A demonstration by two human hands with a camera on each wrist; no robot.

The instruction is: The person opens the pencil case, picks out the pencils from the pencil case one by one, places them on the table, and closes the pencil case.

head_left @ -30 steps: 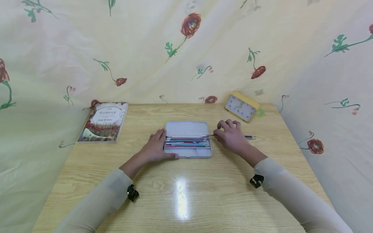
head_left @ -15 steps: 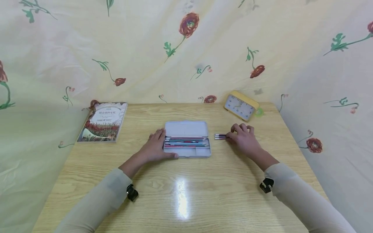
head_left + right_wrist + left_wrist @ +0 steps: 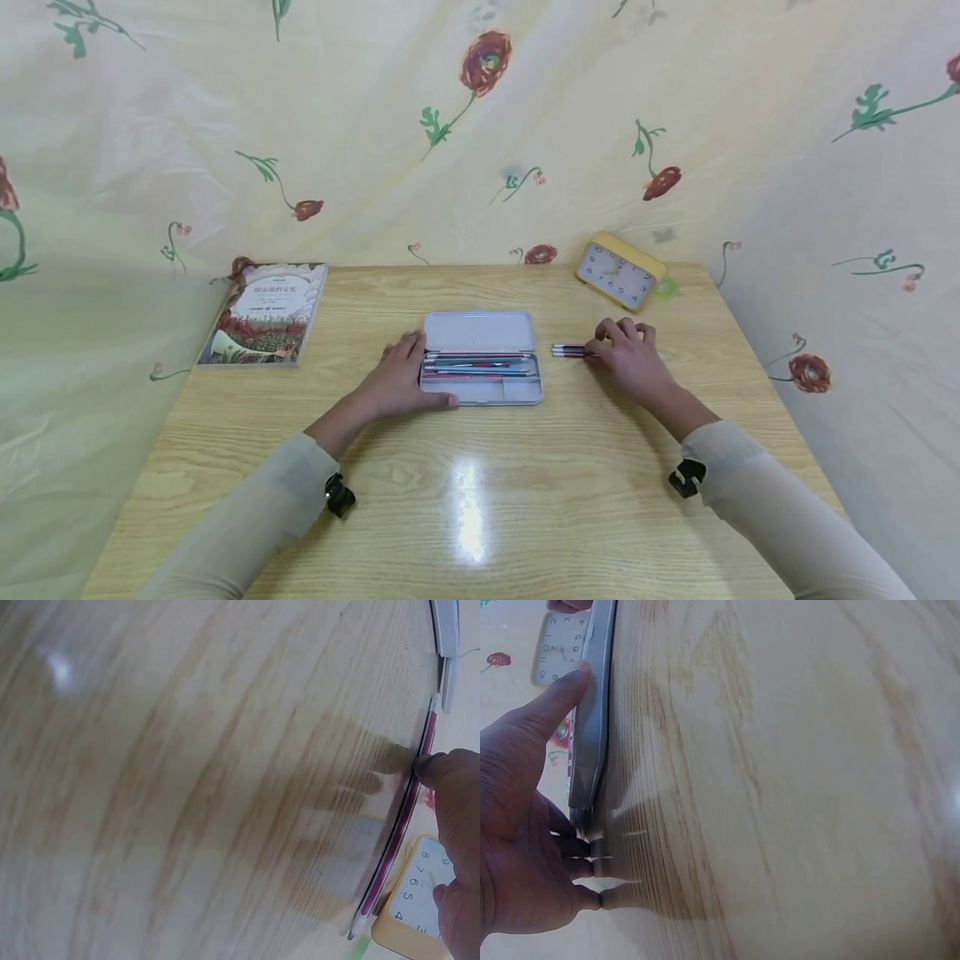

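An open pale metal pencil case lies mid-table, lid folded back, with several pencils in its long rear compartment. My left hand holds its left end, thumb along the front edge and fingers at the left side; the left wrist view shows this hand with the thumb against the case wall. To the right of the case, my right hand pinches dark-and-red striped pencils lying side by side on the table. Their white ends point left; the hand hides the rest. The thumb meets a pencil in the right wrist view.
A yellow alarm clock stands at the back right, just behind the right hand. A book lies at the back left. A flower-patterned cloth rises behind the wooden table.
My right hand has moved right, away from the case, drawing a pencil that reached the case's edge beside the others. Lately the pencils have been nudged closer together. The left hand stays put.
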